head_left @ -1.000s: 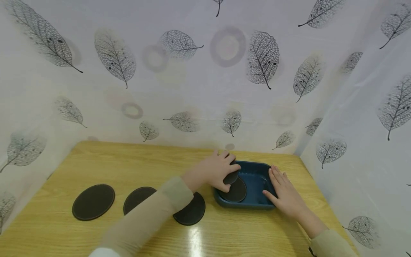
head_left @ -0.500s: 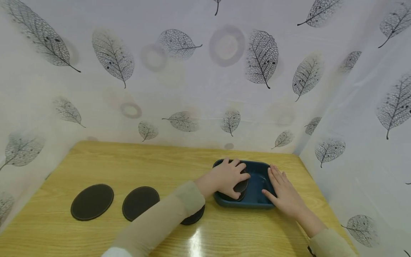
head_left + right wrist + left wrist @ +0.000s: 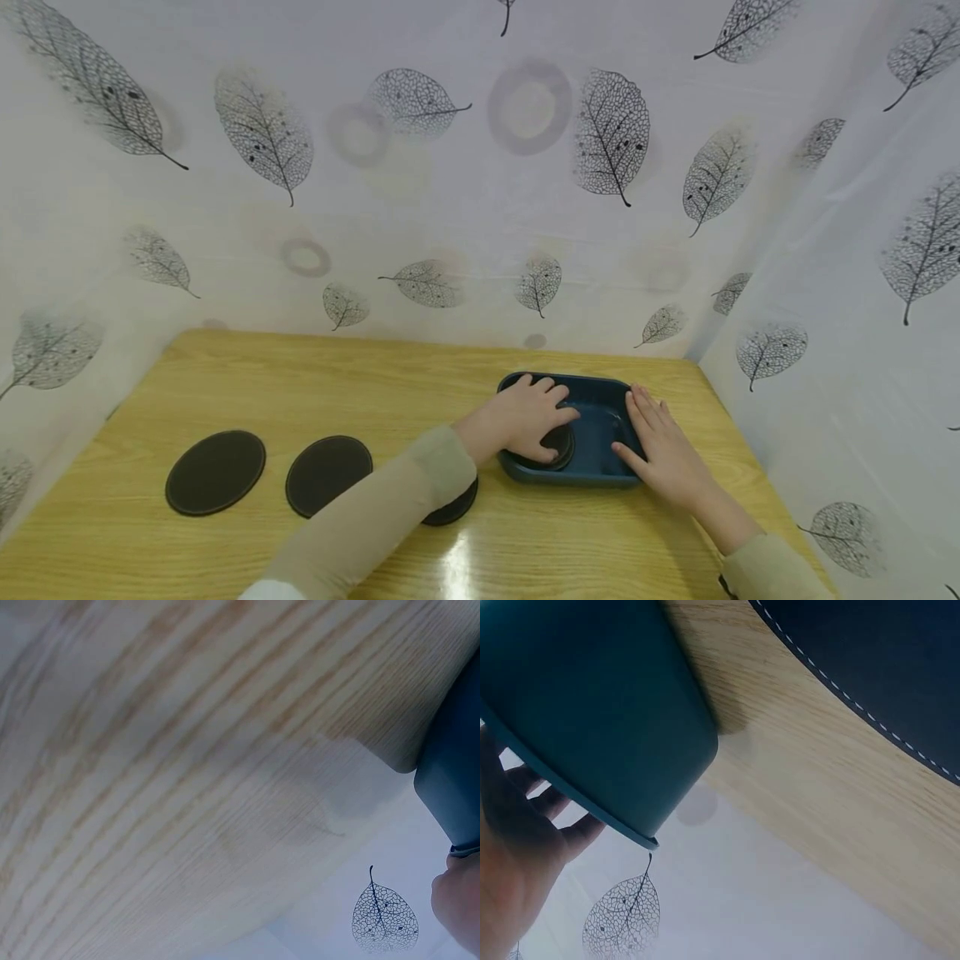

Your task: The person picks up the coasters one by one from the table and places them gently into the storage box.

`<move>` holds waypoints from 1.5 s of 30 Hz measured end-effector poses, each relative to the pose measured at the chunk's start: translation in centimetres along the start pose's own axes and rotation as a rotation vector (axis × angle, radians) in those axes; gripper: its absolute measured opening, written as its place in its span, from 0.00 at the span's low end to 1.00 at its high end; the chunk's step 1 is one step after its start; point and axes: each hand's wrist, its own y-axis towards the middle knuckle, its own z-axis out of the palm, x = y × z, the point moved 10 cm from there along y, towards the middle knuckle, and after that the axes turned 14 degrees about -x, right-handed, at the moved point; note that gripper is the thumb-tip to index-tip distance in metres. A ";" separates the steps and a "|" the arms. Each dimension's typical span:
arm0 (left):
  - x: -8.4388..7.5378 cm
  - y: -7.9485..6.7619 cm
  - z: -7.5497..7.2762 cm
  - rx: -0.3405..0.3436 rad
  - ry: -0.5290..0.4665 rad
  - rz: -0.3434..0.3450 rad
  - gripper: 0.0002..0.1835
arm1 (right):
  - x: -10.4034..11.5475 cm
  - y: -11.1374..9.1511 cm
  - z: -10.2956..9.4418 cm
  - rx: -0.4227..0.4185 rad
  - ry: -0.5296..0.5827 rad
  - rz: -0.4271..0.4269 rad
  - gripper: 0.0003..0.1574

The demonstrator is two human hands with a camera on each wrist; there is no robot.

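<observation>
In the head view my left hand (image 3: 525, 417) is inside the left part of a dark blue rectangular tray (image 3: 600, 478). Its fingers are spread and bent around a round black coaster (image 3: 558, 442), which lies over another coaster; much of both is hidden beneath the hand. My right hand (image 3: 671, 454) rests along the tray's right rim with straight fingers, the thumb reaching over the edge. From the left wrist, the tray's outer wall (image 3: 607, 712) shows with fingers behind its rim. Only a bit of the right hand (image 3: 459, 904) appears at the tray's corner in the right wrist view.
Left of the tray, black stitched coasters lie in a row on the wooden table (image 3: 337, 375): one far left (image 3: 216, 472), one in the middle (image 3: 328, 475), and one (image 3: 453, 506) partly under the left forearm. A leaf-patterned curtain (image 3: 465, 208) surrounds the table.
My left hand has moved slightly right and down into the tray. The coaster it carried at a tilt now lies over the lower one. The right hand stays in place.
</observation>
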 end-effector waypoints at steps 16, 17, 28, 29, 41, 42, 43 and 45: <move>0.8 -2.6 -1.5 -0.064 0.032 0.030 0.39 | -0.1 0.0 0.1 -0.004 0.008 0.000 0.54; 0.9 -2.8 -1.6 -0.071 0.043 0.035 0.39 | -0.1 0.0 0.0 -0.002 0.007 0.000 0.54; 1.5 -6.1 -3.1 -0.157 -0.029 0.029 0.36 | 0.1 0.0 -0.1 -0.010 0.010 -0.008 0.55; 1.6 -6.4 -3.2 -0.165 -0.035 0.027 0.36 | 0.1 0.0 -0.1 -0.010 0.009 -0.007 0.55; 1.7 -10.6 -4.6 -0.230 -0.004 0.024 0.36 | 0.2 0.1 -0.2 -0.013 0.009 -0.013 0.55; 1.6 -11.0 -4.8 -0.241 -0.006 0.023 0.35 | 0.2 0.1 -0.2 -0.014 0.007 -0.015 0.55; 1.6 -11.4 -4.9 -0.248 -0.013 0.021 0.35 | 0.2 0.1 -0.2 -0.014 0.005 -0.017 0.55; 1.5 -12.3 -5.0 -0.261 -0.036 0.013 0.33 | 0.2 0.0 -0.2 -0.014 0.004 -0.019 0.55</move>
